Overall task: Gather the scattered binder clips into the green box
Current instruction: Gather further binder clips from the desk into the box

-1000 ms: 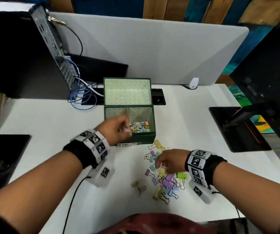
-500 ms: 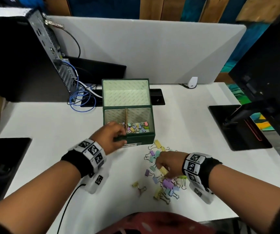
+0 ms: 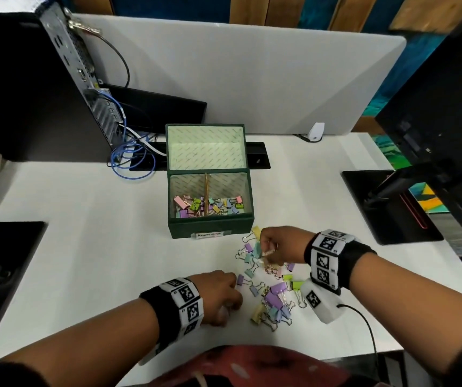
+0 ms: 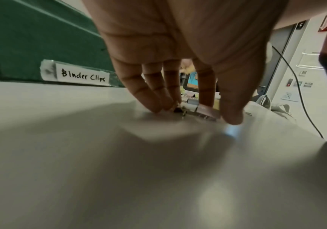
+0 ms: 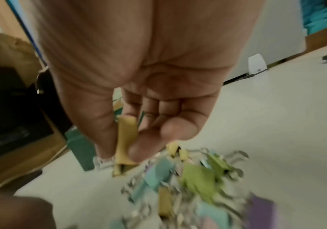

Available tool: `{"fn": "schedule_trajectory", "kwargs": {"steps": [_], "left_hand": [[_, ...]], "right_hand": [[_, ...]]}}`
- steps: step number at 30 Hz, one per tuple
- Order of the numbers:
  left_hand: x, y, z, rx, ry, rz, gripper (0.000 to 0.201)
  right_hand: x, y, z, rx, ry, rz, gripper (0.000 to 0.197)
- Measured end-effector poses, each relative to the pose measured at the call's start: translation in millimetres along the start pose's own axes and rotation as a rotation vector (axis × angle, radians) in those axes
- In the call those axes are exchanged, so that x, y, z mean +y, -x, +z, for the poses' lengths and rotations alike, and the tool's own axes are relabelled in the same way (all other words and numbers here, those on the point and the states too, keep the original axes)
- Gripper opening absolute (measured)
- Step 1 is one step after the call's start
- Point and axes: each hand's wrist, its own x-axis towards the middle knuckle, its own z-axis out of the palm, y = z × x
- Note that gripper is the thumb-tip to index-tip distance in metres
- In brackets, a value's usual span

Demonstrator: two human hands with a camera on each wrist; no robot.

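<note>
Pick-up was the step in hand, both sides at once. My right hand (image 5: 139, 99) pinched a small yellow metal binder clip (image 5: 126, 139) between thumb and forefinger, just above the pastel pile of scattered clips (image 3: 270, 289) on the white counter (image 3: 84, 247). My left hand (image 4: 178, 62) had its fingers (image 4: 151, 96) narrowed round a pinkish clip (image 4: 207, 111) lying flat. Next, I judged, came a lift to the open green fabric-covered box (image 3: 210, 230), partly filled, standing just beyond the pile.

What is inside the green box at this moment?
The green box holds many small pastel binder clips on its floor, on both sides of a thin upright divider. The near front wall hides the floor just behind it, so any clips there cannot be seen.
</note>
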Motion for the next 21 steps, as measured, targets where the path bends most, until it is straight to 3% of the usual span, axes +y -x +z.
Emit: {"fn": "schedule_trajectory", "kwargs": {"steps": [8, 13, 17, 21], "left_hand": [[-9, -2, 8, 0.117, -0.029, -0.01, 0.024], [-14, 2, 11, 0.07, -0.016, -0.086, 0.02], [-19, 8, 13, 0.085, 0.013, -0.146, 0.02], [-24, 11, 15, 0.103, 0.058, -0.207, 0.027]], "right_hand": [[-57, -10, -51, 0.175, -0.436, -0.092, 0.011], [-103, -28, -60, 0.21, -0.55, -0.165, 0.011], [-113, -37, -55, 0.238, -0.473, -0.16, 0.025], [-84, -25, -44, 0.25, -0.308, -0.141, 0.02]]}}
